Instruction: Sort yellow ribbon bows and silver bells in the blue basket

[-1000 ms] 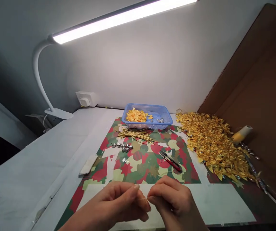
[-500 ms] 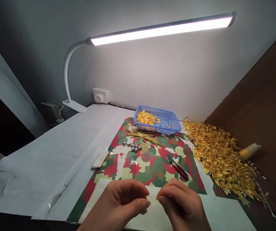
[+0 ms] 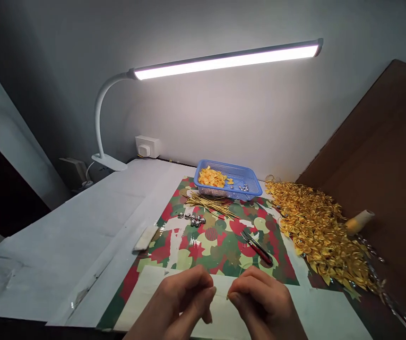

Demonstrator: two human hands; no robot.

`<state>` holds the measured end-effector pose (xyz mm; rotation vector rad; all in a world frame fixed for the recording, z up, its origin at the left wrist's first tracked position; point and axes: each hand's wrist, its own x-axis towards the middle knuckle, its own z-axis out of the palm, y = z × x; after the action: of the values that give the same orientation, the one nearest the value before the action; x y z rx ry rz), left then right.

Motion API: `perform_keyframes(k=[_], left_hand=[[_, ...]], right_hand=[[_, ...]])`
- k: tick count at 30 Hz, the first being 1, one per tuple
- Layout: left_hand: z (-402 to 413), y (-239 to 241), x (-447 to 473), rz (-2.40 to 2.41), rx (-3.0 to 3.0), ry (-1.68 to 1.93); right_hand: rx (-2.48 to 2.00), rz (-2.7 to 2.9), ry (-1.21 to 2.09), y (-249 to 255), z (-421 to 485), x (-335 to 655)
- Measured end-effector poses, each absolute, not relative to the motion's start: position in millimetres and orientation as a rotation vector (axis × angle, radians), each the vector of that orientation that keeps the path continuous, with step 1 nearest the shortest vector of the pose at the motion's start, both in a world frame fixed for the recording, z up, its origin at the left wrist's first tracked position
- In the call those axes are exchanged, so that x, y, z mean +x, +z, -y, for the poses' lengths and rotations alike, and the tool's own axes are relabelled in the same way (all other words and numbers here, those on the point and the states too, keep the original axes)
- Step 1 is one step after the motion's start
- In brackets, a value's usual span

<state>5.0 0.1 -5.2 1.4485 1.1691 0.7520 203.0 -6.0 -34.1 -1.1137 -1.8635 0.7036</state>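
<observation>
Over the pale sheet (image 3: 146, 295) at the table's near edge, my left hand (image 3: 183, 302) is closed in a pinch, thumb against forefinger. Just to its right, my right hand (image 3: 264, 300) pinches too, its fingertips facing the left ones across a small gap. A very fine pale line seems to run between the two pinches, too thin to name. Beyond the hands lie red-handled scissors-like snips (image 3: 257, 248), several small silver bells or beads (image 3: 196, 220) and a bundle of thin gold wires (image 3: 211, 204) on a patterned red and green mat (image 3: 210, 250).
A blue basket (image 3: 245, 172) at the back holds yellow petal-like pieces (image 3: 211, 177). A heap of gold leaf-shaped pieces (image 3: 316, 226) lies right, beside a brown board (image 3: 383, 156) and a yellow-white tube (image 3: 360, 222). A white pad (image 3: 145, 238) lies left. A lamp (image 3: 227, 61) hangs above.
My left thumb has come up against the forefinger, closing the gap between them. The right hand keeps its pinch. The whole view has shifted slightly.
</observation>
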Motion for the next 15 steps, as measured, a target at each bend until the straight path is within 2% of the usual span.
perform_keyframes(k=[8,15], left_hand=[[-1,-7,1,-0.940,0.927,0.867],[5,-6,1,-0.857,0.552,1.022]], right_hand=[[-1.042,1.781,0.858,-43,7,203],[-0.991,1.773,0.817,-59,6,191]])
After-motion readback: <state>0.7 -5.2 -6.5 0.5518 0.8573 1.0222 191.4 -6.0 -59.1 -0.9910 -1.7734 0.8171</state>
